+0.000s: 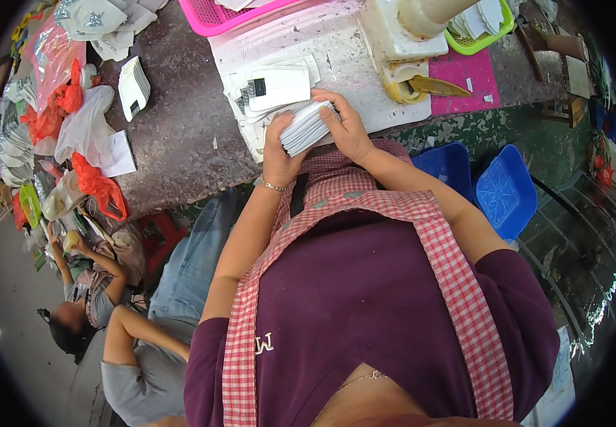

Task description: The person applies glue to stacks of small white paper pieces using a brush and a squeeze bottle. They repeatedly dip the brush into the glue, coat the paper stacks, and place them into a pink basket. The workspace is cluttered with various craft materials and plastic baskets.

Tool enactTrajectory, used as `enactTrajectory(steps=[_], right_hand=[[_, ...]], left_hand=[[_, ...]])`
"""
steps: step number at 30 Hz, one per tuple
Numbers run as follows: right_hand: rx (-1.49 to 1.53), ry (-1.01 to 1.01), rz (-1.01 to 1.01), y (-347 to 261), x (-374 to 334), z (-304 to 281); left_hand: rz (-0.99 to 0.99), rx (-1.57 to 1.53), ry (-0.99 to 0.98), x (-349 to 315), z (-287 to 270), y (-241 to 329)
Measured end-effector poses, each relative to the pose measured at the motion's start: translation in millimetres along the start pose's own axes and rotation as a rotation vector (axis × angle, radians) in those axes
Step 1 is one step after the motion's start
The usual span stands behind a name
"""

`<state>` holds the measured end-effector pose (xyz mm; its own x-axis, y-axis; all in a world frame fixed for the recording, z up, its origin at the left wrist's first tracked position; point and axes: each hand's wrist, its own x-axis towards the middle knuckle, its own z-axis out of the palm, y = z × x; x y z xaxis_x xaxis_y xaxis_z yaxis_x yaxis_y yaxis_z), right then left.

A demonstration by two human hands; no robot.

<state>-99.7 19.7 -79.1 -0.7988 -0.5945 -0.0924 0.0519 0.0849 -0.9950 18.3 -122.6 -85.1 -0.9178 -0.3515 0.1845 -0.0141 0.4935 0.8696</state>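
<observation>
Between my two hands I hold a thick stack of white flat pieces [309,128], tilted, with its layered edges toward me. My left hand [279,146] wraps round its left end, and my right hand [348,130] grips the right end with the thumb on top. Just beyond my fingers, a loose pile of similar white pieces [288,84] lies fanned on a white board [340,53]; a dark rectangle marks the top one. What the pieces are made of I cannot tell.
Beyond the board stands a white machine [393,35] with a yellow container [402,82]. A pink basket [212,27] and a green basket [475,48] sit at the far edge. Blue bins [505,192] are at lower right. Bags [84,135] crowd the left; two people sit there.
</observation>
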Motion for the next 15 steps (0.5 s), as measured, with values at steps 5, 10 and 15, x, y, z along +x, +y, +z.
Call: enactTrajectory(steps=[5, 10, 15], right_hand=[[-0.046, -0.047, -0.005, -4, 2, 0], [-0.055, -0.214, 0.006, -52, 1, -21], [-0.03, -0.454, 0.198, -117, 14, -39]], left_hand=[[0.079, 0.008, 0.08, 1, 5, -14], [-0.35, -0.419, 0.071, 8, -14, 33], [-0.663, -0.832, 0.001, 12, -54, 81]])
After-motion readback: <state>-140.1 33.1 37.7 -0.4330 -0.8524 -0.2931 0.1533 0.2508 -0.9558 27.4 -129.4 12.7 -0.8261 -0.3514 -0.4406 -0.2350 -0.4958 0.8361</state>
